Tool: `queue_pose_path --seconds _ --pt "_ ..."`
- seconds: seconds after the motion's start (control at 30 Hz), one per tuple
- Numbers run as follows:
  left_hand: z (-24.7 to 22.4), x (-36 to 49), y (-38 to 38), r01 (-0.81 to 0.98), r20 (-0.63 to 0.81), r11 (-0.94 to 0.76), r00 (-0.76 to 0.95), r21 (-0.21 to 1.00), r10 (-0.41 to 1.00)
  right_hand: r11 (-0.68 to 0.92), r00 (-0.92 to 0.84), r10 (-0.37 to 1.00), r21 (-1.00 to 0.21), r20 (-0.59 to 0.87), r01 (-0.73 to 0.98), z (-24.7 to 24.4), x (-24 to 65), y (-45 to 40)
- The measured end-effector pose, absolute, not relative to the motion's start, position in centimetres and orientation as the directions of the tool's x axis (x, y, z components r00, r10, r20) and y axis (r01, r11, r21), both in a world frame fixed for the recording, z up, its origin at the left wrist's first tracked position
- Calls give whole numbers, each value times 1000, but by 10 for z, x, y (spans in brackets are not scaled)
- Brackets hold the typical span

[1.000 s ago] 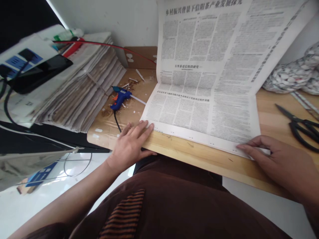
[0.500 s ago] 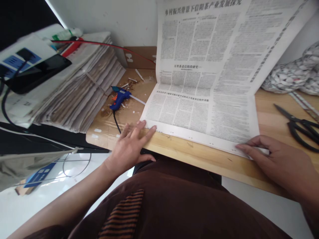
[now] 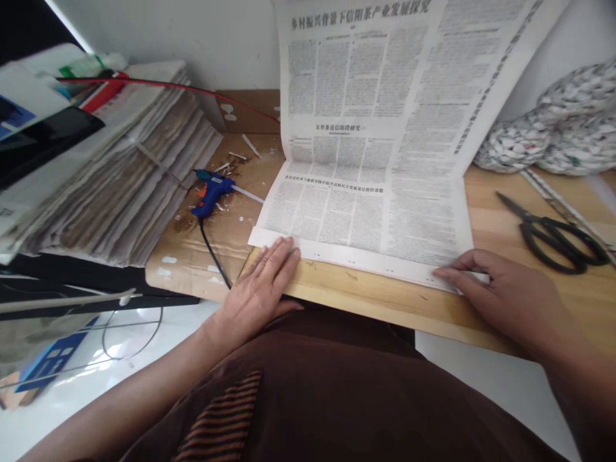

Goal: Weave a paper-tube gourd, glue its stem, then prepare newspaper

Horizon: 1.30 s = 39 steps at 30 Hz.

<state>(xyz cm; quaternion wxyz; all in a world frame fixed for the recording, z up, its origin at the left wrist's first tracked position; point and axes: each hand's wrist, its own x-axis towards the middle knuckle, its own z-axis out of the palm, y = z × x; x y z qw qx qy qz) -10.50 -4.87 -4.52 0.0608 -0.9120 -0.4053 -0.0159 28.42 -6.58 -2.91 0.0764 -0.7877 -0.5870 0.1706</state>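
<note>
A printed newspaper sheet lies on the wooden table, its upper part rising against the wall. Along its near edge runs a narrow folded strip with little print. My left hand rests at the left end of that strip, fingers stretched out and lying flat on the paper and table edge. At the strip's right end, my right hand pinches the near right corner between thumb and fingers. Black-handled scissors lie to the right of my right hand, their blades pointing up and left.
A blue glue gun with a white glue stick lies on cardboard at the left, among scraps. Behind it stands a tall stack of newspapers. Braided paper rolls sit at the back right. The table's front edge is close to my body.
The whole view has shifted, so things sit further left. My left hand has slid right along the near edge, uncovering the strip's left end. My right hand keeps its pinch on the corner.
</note>
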Motion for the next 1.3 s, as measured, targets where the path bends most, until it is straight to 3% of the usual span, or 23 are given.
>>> queue_pose_path --seconds 0.13,0.3,0.77,0.9,1.07,1.3 --pt "-54 -103 -45 686 116 -724 727 -78 677 -258 220 964 -349 -146 901 -28 285 -68" --pt "-51 -97 -46 672 131 -723 741 -161 659 -196 169 980 -360 -108 912 -32 288 -69" --pt "-38 -65 -56 770 -34 -587 599 -252 800 -167 151 986 -372 -72 913 -31 287 -69" --pt "-40 -61 -56 766 6 -595 615 -242 789 -172 155 985 -378 -75 910 -30 285 -69" --pt "-45 -58 -55 739 40 -659 669 -139 742 -165 149 986 -373 -72 913 -30 284 -68" --pt "-53 -55 -61 712 48 -661 688 -237 724 -152 136 988 -378 -71 913 -31 286 -68"
